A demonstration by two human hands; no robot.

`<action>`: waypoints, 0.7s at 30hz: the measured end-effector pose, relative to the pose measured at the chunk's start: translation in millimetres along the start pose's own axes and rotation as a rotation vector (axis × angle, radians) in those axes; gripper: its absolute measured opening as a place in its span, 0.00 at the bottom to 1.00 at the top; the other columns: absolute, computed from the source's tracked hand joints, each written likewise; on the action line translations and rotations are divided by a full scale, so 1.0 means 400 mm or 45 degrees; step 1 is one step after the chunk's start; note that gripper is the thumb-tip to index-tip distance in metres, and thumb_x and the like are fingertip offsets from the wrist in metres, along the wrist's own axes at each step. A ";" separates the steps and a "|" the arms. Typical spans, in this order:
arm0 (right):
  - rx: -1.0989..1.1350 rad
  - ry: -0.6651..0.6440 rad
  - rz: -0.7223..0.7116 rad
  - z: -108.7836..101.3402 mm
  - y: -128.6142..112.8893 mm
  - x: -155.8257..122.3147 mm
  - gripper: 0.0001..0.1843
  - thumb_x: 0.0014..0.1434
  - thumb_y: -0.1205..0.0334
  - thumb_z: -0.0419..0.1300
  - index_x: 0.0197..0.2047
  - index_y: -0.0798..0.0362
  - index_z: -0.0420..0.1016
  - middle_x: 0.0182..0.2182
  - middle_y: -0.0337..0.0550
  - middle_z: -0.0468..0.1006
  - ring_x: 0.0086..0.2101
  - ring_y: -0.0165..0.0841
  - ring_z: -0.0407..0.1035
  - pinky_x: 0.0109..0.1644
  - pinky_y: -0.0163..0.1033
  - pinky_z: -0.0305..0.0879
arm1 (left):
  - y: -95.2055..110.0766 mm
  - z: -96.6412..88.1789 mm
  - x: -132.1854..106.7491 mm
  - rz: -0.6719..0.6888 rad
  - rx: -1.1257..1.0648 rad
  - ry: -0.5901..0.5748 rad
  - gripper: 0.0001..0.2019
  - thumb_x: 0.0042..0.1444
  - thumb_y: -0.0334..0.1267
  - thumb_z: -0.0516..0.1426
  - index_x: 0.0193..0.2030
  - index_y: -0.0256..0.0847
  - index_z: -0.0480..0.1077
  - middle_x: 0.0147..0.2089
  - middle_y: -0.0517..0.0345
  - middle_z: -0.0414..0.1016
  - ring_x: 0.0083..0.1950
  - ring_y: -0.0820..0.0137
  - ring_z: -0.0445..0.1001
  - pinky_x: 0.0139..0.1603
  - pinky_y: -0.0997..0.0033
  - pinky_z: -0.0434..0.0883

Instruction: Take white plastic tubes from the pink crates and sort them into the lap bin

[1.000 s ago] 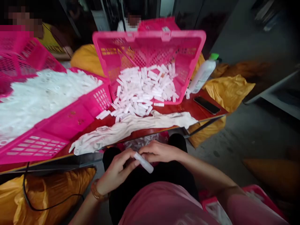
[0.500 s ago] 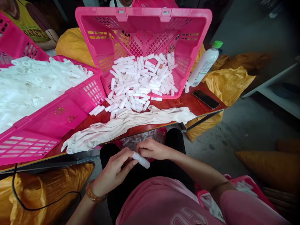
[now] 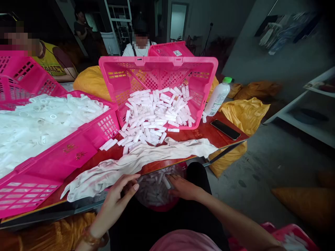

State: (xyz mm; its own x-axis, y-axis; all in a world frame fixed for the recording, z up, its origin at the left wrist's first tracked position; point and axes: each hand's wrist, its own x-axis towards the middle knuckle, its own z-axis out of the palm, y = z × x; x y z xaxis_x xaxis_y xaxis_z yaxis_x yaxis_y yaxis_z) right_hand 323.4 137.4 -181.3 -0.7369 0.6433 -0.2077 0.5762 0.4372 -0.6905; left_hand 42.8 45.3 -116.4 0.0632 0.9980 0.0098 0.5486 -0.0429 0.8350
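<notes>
Over my lap at the lower left, my left hand [image 3: 121, 197] has its thumb and forefinger apart with nothing between them. My right hand [image 3: 184, 187] reaches over the tub [image 3: 167, 208] of tubes between my knees. A white plastic tube [image 3: 165, 182] is at its fingertips, seemingly pinched, tilted above the others. Many similar white tubes [image 3: 153, 193] lie loose in that tub. On the red tabletop [image 3: 200, 131] ahead, a crumpled white cloth [image 3: 146, 155] runs along the front edge. Behind it, short white tubes [image 3: 157, 111] spill from a tipped pink basket [image 3: 158, 62].
A pink crate [image 3: 86, 134] heaped with translucent tubes stands at left. A green-capped bottle [image 3: 218, 97] and a phone [image 3: 225, 129] are on the table's right. Yellow sacks [image 3: 246, 111] lie around. Another pink basket [image 3: 295, 232] is at lower right. Several people are beyond the table.
My view has tilted up. My left hand has let go of the tube it held and moved away to the left. My right hand has opened away from it, over the tub.
</notes>
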 end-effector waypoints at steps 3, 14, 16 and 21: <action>0.004 0.176 -0.206 -0.123 -0.029 0.045 0.15 0.67 0.59 0.53 0.54 0.52 0.73 0.45 0.49 0.79 0.45 0.39 0.73 0.51 0.41 0.67 | 0.019 -0.038 -0.015 0.024 0.081 -0.051 0.12 0.66 0.43 0.54 0.54 0.49 0.71 0.46 0.56 0.75 0.46 0.67 0.74 0.46 0.70 0.70; -1.201 0.569 -0.539 -0.300 0.055 0.344 0.16 0.61 0.74 0.54 0.47 0.54 0.79 0.48 0.55 0.75 0.49 0.46 0.70 0.51 0.49 0.67 | 0.121 -0.529 0.172 -0.065 0.937 0.733 0.13 0.59 0.36 0.51 0.44 0.35 0.75 0.43 0.49 0.79 0.41 0.65 0.77 0.44 0.69 0.72; -1.146 0.590 -0.555 -0.310 0.060 0.324 0.15 0.62 0.72 0.54 0.48 0.57 0.78 0.49 0.56 0.76 0.50 0.46 0.70 0.52 0.50 0.67 | 0.090 -0.609 0.232 -0.165 1.019 0.725 0.13 0.57 0.37 0.52 0.39 0.34 0.76 0.41 0.46 0.80 0.40 0.62 0.77 0.43 0.67 0.71; -0.439 0.746 -0.344 -0.335 -0.011 0.179 0.18 0.68 0.57 0.51 0.55 0.57 0.70 0.49 0.55 0.76 0.49 0.45 0.71 0.54 0.48 0.66 | 0.024 -0.658 0.343 -0.327 1.087 0.529 0.10 0.49 0.39 0.57 0.23 0.37 0.75 0.27 0.50 0.78 0.32 0.61 0.76 0.34 0.70 0.69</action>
State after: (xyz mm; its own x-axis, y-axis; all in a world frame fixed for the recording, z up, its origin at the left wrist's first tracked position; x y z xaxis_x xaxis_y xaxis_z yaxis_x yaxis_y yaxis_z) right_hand 315.4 265.8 -100.4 -0.6146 0.6734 0.4109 0.5507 0.7392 -0.3877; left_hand -162.6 194.2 37.9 -0.3506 0.9121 0.2126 0.9331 0.3209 0.1621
